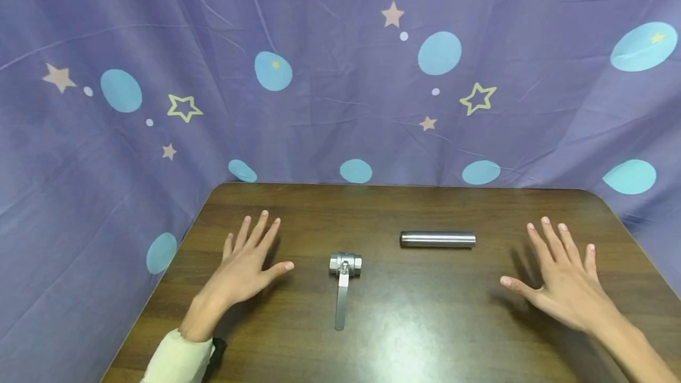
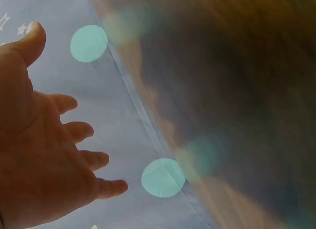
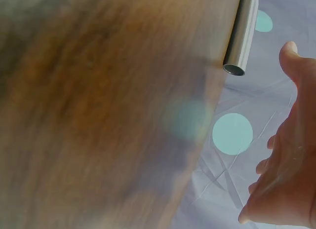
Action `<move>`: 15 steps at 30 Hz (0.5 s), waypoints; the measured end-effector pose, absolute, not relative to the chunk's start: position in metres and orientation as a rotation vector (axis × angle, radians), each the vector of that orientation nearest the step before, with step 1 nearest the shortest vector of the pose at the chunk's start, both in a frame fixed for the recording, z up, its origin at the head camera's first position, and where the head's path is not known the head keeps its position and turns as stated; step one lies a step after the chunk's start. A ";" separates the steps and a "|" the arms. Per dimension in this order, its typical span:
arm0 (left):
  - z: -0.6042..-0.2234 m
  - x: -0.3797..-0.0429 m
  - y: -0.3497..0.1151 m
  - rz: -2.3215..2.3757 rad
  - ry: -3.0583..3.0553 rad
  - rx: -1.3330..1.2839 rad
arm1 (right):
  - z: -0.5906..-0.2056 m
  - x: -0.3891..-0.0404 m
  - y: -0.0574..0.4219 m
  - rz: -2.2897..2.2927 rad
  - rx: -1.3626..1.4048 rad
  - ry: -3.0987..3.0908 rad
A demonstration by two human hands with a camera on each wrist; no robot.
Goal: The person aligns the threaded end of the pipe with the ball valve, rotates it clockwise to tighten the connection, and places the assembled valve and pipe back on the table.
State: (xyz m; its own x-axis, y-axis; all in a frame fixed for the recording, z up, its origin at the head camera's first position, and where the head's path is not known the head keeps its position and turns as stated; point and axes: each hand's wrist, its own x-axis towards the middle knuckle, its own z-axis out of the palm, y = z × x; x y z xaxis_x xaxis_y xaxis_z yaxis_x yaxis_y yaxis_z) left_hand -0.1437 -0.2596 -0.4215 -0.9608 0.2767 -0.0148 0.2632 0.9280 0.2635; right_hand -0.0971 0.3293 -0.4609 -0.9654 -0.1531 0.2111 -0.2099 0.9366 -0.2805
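Note:
On the brown wooden table lies a metal ball valve (image 1: 345, 265), its long flat lever pointing toward the near edge. Farther back and to its right is a short shiny metal tube (image 1: 438, 239), lying sideways. The right wrist view shows an open end of this tube (image 3: 240, 36). To the left of the valve, my left hand (image 1: 242, 270) is spread palm down over the table and holds nothing. My right hand (image 1: 569, 279) is likewise spread, with nothing in it, to the right of the tube. Both hands are apart from the metal parts.
The wooden table (image 1: 298, 211) has rounded far corners. Directly behind it and along its left side hangs a purple curtain (image 1: 319, 75) printed with stars and blue ovals. A pale sleeve (image 1: 181, 359) covers my left forearm.

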 end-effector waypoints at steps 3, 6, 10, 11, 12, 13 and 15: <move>-0.421 -0.145 -0.256 0.422 3.020 0.466 | -0.461 -0.102 0.327 0.471 0.301 -2.905; -0.421 -0.146 -0.253 0.449 2.995 0.508 | -0.461 -0.106 0.324 0.481 0.326 -2.901; -0.424 -0.147 -0.248 0.488 2.964 0.549 | -0.461 -0.111 0.320 0.504 0.365 -2.888; -0.424 -0.147 -0.247 0.502 2.957 0.561 | -0.462 -0.112 0.319 0.509 0.375 -2.885; -0.425 -0.148 -0.246 0.513 2.951 0.574 | -0.462 -0.113 0.318 0.514 0.384 -2.883; -0.425 -0.148 -0.245 0.522 2.943 0.584 | -0.462 -0.114 0.316 0.522 0.392 -2.880; -0.425 -0.149 -0.243 0.538 2.926 0.599 | -0.463 -0.116 0.314 0.532 0.411 -2.871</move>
